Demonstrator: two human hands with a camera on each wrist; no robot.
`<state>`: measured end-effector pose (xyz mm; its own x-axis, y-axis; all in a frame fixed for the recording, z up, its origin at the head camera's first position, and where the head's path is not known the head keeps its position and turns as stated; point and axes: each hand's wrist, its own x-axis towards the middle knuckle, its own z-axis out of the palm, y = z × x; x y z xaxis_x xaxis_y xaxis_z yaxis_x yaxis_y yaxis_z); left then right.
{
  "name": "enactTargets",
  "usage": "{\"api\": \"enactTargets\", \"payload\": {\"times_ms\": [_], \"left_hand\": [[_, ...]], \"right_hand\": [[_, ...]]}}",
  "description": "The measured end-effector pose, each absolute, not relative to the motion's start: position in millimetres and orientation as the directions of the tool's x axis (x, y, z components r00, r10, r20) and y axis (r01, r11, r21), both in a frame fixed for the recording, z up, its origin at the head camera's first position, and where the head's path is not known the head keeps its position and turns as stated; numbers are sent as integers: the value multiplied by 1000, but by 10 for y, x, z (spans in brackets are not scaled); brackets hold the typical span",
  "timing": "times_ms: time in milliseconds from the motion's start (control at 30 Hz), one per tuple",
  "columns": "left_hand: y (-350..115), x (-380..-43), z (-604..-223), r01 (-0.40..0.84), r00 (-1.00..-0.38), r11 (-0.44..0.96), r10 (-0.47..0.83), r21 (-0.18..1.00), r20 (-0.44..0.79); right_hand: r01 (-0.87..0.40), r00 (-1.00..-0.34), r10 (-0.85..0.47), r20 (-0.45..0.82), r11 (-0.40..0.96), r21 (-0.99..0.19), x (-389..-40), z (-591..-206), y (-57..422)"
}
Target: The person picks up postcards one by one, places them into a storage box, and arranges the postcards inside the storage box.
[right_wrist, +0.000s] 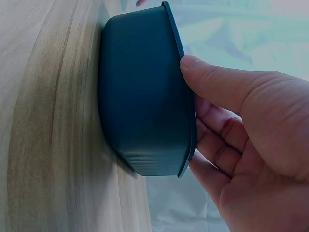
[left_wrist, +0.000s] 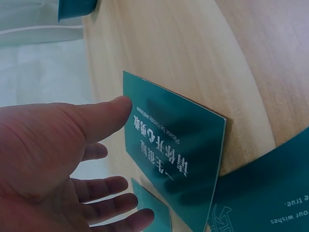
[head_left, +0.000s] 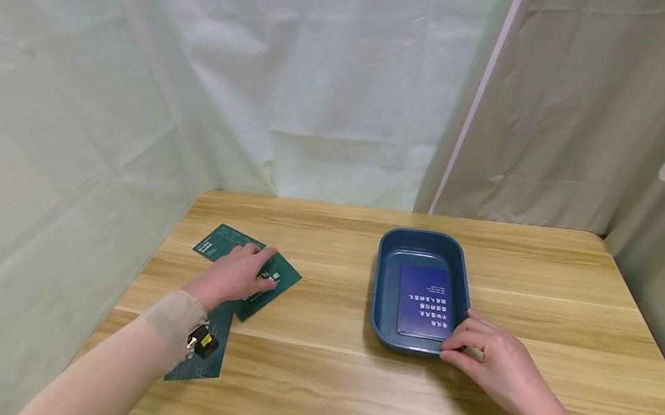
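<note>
On the left of the table, my left hand (head_left: 231, 277) is over a dark green card (left_wrist: 193, 135) with white writing. Its fingers are spread and relaxed; the left wrist view shows nothing gripped, though whether a fingertip touches the card I cannot tell. A second green card (head_left: 210, 245) lies beyond it, and a third (head_left: 214, 350) nearer me, partly under the left wrist. My right hand (head_left: 498, 362) pinches the near right corner of a dark blue rectangular tray (head_left: 378, 305) by its rim. Inside the tray lies a blue-purple card (head_left: 422, 293) with white writing.
The cards and tray rest on a wood-grain table (head_left: 308, 393). Behind it hangs a pale curtain (head_left: 324, 80), with a grey-beige curtain (head_left: 559, 111) to the right. The tray's walls stand well above the tabletop.
</note>
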<state>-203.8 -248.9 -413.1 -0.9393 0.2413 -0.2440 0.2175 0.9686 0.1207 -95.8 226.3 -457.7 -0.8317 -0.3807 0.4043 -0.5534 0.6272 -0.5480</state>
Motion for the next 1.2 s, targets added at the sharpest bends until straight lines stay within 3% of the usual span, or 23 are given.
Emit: {"api": "enactTargets", "payload": {"times_ms": [567,1200], "left_hand": [[-2522,-2055,-4239,191,-931,977,212,97,-296],[-2456,-2162,-4238,124,-932,979,170,162,-318]], "right_hand": [[-535,-844,-374,384,630,-562,-954,-4571,2266],[-545,-838,-375,397,629,-555,-956,-4583,2264]]}}
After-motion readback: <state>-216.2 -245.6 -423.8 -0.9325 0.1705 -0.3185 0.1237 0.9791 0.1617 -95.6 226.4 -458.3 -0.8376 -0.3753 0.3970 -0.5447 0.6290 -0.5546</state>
